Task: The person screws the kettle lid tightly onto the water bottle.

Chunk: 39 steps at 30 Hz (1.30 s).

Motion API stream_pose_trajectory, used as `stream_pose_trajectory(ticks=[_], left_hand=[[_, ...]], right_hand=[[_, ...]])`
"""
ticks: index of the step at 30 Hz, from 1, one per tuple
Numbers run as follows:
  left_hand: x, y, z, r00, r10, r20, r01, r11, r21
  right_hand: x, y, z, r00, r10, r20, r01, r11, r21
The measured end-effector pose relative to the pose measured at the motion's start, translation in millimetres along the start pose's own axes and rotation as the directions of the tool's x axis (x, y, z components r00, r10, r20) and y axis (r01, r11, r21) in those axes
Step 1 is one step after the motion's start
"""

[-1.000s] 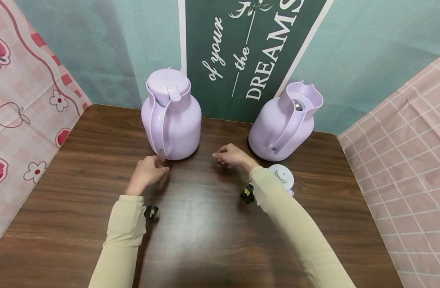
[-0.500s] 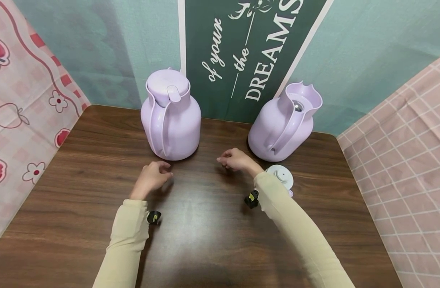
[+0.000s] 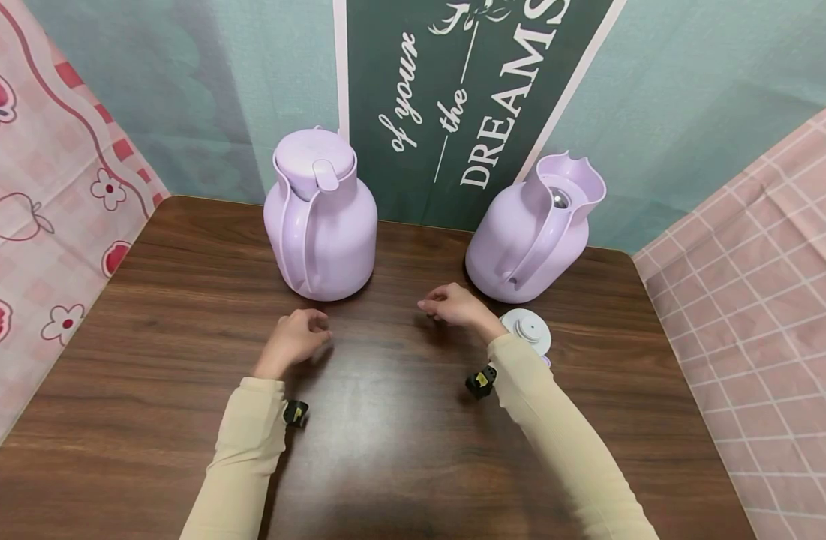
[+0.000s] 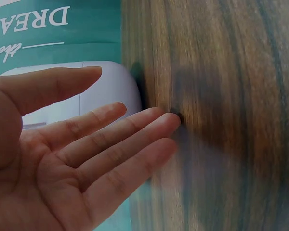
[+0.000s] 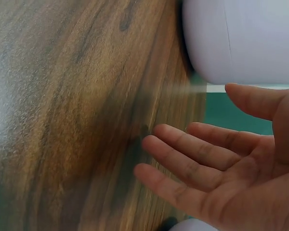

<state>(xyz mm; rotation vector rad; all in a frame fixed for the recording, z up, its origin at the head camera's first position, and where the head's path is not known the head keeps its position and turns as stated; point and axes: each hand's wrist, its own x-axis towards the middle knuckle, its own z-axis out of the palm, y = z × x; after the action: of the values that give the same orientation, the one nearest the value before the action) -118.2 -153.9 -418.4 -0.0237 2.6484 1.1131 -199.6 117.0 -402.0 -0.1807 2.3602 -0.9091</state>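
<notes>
Two lilac thermos jugs stand on the dark wooden table. The left thermos jug [image 3: 338, 240] has its lid [image 3: 314, 157] seated in the top. The right thermos jug [image 3: 514, 240] has an uncovered mouth. Its stopper lid [image 3: 530, 330] lies upside down on the table, partly behind the right forearm. My left hand [image 3: 296, 341] hovers just in front of the left jug, holding nothing; the left wrist view shows relaxed fingers [image 4: 130, 159] and a bare palm. My right hand [image 3: 453, 306], also bare, is low over the table to the left of the right jug, its fingers [image 5: 183, 154] relaxed.
Behind the jugs rises a teal cloth with a dark green lettered panel [image 3: 446, 112]. A pink patterned cloth [image 3: 61, 247] borders the left side and a pink checked cloth [image 3: 764, 300] the right. The wooden table [image 3: 385, 450] extends toward me.
My left hand has drawn back from the left jug's handle base, toward me and to the right. My right hand has shifted slightly right and toward me. Both jugs stay put.
</notes>
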Motion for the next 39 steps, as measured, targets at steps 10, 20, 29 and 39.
stream_pose_trajectory(ticks=[10, 20, 29, 39], left_hand=[[-0.6, 3.2, 5.4, 1.000, 0.004, -0.006, -0.005, 1.000, -0.011], [-1.8, 6.9, 5.5, 1.000, 0.006, -0.018, -0.006, 1.000, 0.007], [-1.4, 7.2, 6.1, 1.000, 0.002, -0.012, -0.002, 1.000, 0.008], [-0.8, 6.8, 7.9, 1.000, 0.004, -0.007, -0.004, 1.000, 0.011]], right_hand=[[-10.3, 8.1, -7.7, 0.999, -0.022, -0.039, 0.022, 1.000, 0.002], [-27.7, 8.8, -20.3, 0.998, -0.041, -0.050, 0.040, 0.999, -0.020], [-36.3, 18.0, -28.6, 0.995, -0.062, -0.077, 0.060, 0.998, -0.031], [-51.4, 27.9, -41.0, 0.988, -0.063, -0.142, 0.053, 0.996, -0.074]])
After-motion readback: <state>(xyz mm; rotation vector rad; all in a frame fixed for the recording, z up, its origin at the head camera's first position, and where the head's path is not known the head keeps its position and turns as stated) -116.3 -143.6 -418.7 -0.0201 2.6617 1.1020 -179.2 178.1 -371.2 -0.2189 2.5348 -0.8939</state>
